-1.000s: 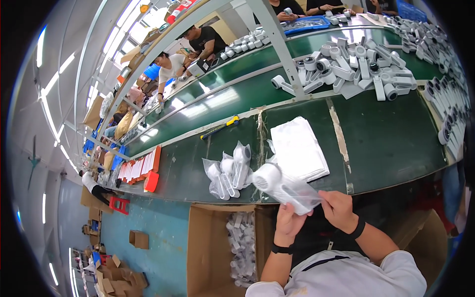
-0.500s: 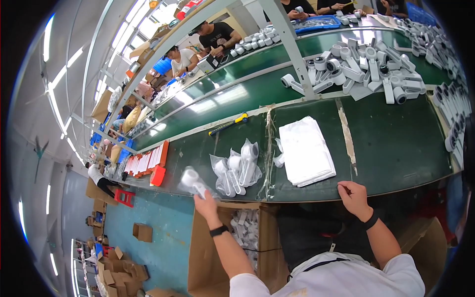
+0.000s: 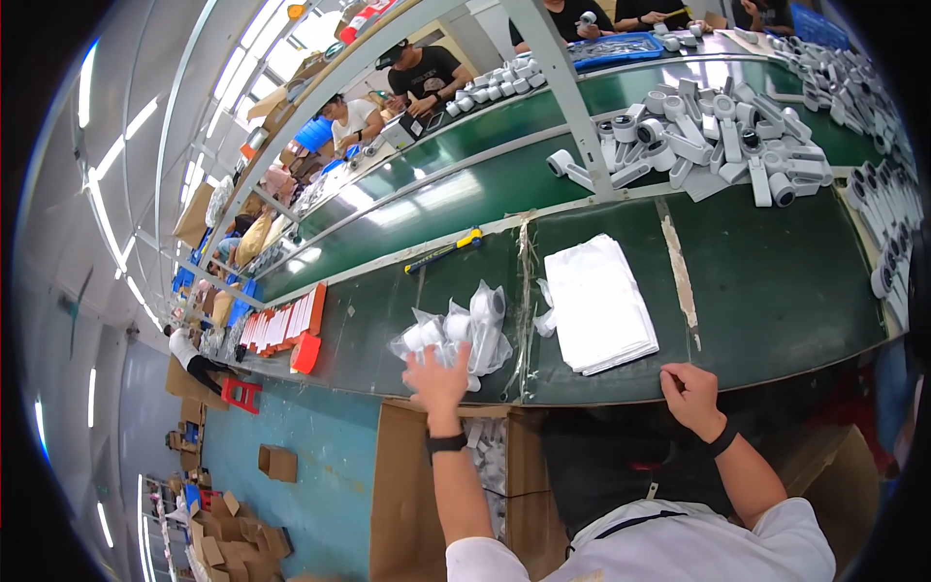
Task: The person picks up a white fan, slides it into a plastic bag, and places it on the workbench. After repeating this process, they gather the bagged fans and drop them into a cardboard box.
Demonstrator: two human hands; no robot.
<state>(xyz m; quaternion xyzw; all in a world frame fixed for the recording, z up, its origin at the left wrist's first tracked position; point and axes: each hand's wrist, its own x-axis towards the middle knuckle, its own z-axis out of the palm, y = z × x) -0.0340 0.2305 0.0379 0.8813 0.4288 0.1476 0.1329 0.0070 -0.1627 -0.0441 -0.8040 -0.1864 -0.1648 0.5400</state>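
Observation:
My left hand (image 3: 438, 380) is spread open against the near side of several white round-headed handheld devices (image 3: 475, 335) in clear plastic bags. Its fingertips overlap the nearest bags, and part of the group is hidden behind the hand. At the bench's front edge, my right hand (image 3: 690, 393) is loosely curled, with nothing visible in it. Just beyond that hand lies a stack of thin white sheets or flat bags (image 3: 599, 306). A small bagged piece (image 3: 545, 323) pokes out at the stack's left side.
A yellow-and-black hammer (image 3: 444, 250) lies behind the bagged devices. Unbagged white devices (image 3: 718, 141) are heaped at the back right. Red-and-white boxes (image 3: 284, 322) and a red tape roll (image 3: 304, 353) sit at the left. Below the bench stands an open carton (image 3: 400, 485). Co-workers sit across the belt.
The bagged device in my left hand has been set down at the left of the bagged group and let go. That hand moved right and its fingers spread. My right hand barely moved.

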